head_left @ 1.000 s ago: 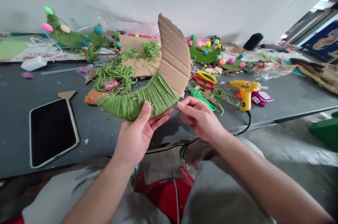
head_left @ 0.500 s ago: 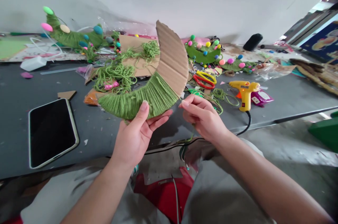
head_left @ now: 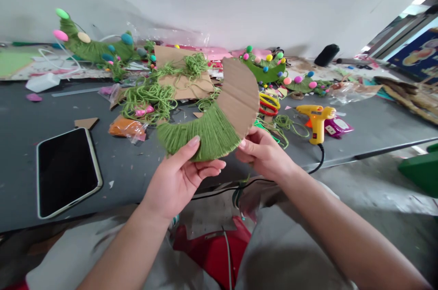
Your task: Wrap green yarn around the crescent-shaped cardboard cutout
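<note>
A cardboard crescent (head_left: 240,94) is held up above the table's front edge, its left part wrapped in rows of green yarn (head_left: 205,134) and its right part bare. My left hand (head_left: 183,169) grips the wrapped part from below, thumb on the front and fingers behind. My right hand (head_left: 263,151) is closed at the crescent's lower right edge, where the wrapping ends. Thumb and index finger pinch the yarn strand there; most of the strand is hidden by the hand and the cardboard.
Behind lie a tangle of green yarn (head_left: 148,100), cardboard pieces and scissors (head_left: 269,104). A yellow glue gun (head_left: 317,121) stands right, its cord over the edge. A phone (head_left: 66,171) lies left. Finished-looking crescents with pompoms (head_left: 92,46) sit along the wall.
The crescent has shifted right and tipped lower, its bare end dropping. My right hand has moved slightly right, in against the crescent's edge. My left hand keeps its hold.
</note>
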Motion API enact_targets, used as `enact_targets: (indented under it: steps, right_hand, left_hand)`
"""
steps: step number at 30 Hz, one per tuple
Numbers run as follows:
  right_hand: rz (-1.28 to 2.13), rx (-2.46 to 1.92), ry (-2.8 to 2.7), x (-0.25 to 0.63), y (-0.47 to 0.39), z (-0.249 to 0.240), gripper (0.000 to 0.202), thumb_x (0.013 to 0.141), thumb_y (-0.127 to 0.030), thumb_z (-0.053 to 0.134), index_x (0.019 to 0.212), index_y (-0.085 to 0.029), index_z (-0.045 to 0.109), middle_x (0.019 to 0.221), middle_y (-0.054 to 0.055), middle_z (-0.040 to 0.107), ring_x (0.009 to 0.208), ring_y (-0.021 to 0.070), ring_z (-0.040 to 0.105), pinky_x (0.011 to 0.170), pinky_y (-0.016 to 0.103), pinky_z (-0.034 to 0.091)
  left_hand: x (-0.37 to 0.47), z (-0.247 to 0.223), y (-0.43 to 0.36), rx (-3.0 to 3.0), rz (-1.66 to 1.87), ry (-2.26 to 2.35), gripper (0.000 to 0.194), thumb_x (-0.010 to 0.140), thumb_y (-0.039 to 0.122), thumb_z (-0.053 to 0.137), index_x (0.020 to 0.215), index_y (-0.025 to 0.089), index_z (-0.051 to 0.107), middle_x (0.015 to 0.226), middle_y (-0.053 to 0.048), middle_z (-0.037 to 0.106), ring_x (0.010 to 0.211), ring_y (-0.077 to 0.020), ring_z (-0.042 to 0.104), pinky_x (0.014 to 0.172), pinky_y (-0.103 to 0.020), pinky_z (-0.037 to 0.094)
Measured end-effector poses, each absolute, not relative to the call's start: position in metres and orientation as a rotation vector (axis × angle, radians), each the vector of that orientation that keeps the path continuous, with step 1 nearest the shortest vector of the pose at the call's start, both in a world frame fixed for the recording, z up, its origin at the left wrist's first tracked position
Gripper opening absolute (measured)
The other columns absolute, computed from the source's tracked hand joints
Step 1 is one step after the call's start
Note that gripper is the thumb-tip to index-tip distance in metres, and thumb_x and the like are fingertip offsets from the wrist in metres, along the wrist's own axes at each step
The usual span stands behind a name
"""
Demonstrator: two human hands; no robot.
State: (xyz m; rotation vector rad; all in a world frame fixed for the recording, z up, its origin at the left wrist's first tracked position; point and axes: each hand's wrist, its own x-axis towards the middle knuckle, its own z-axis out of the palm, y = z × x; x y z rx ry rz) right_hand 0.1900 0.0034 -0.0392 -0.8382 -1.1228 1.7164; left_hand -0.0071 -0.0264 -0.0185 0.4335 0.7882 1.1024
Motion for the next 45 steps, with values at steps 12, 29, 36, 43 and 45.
enact_targets:
  steps: [12,29,36,43,45]
  right_hand:
    - [1.269,-0.814,-1.489,0.206,0.005,-0.031,0.048,0.069,-0.036,0.088,0.113,-0.023,0.074,0.114,0.008,0.07,0.095,0.0214,0.063,0.082,0.033,0.053]
    - [1.533,-0.846,-0.908,0.184,0.003,-0.024,0.054,0.082,-0.044,0.08,0.058,-0.019,0.039,0.055,-0.01,0.019,0.044,0.0032,0.016,0.048,0.026,0.014]
    - [1.598,-0.898,-0.997,0.183,0.003,-0.031,0.053,0.09,-0.042,0.073,0.058,-0.02,0.036,0.054,-0.01,0.02,0.043,0.0033,0.018,0.049,0.027,0.014]
    - [1.464,-0.963,-1.119,0.186,-0.001,-0.034,0.049,0.09,-0.047,0.072,0.062,-0.019,0.043,0.055,-0.008,0.025,0.049,0.0056,0.023,0.051,0.028,0.015]
    - [1.438,-0.964,-1.149,0.186,-0.002,-0.035,0.046,0.089,-0.047,0.073,0.063,-0.018,0.047,0.055,-0.007,0.027,0.05,0.0058,0.023,0.05,0.028,0.014]
  left_hand:
    - [-0.014,-0.015,-0.024,0.365,0.754,0.763,0.021,0.089,0.021,0.059,0.084,0.007,0.073,0.065,-0.015,0.075,0.049,-0.0195,0.071,0.045,-0.019,0.057]
    - [-0.008,-0.039,-0.026,1.641,1.405,1.447,0.021,0.085,0.034,0.076,0.076,0.018,0.066,0.078,0.001,0.051,0.072,-0.0121,0.047,0.065,-0.024,0.039]
    - [-0.003,-0.041,-0.029,1.249,1.292,1.185,0.021,0.091,0.039,0.069,0.093,0.019,0.071,0.074,0.001,0.061,0.065,-0.0114,0.052,0.058,-0.021,0.042]
    - [-0.003,-0.039,-0.025,0.783,1.266,0.918,0.022,0.087,0.035,0.075,0.1,0.018,0.073,0.085,-0.005,0.074,0.069,-0.0163,0.07,0.06,-0.024,0.057]
    - [-0.003,-0.036,-0.024,0.712,1.239,0.904,0.022,0.086,0.032,0.076,0.102,0.017,0.072,0.085,-0.005,0.075,0.069,-0.0173,0.073,0.061,-0.025,0.06]
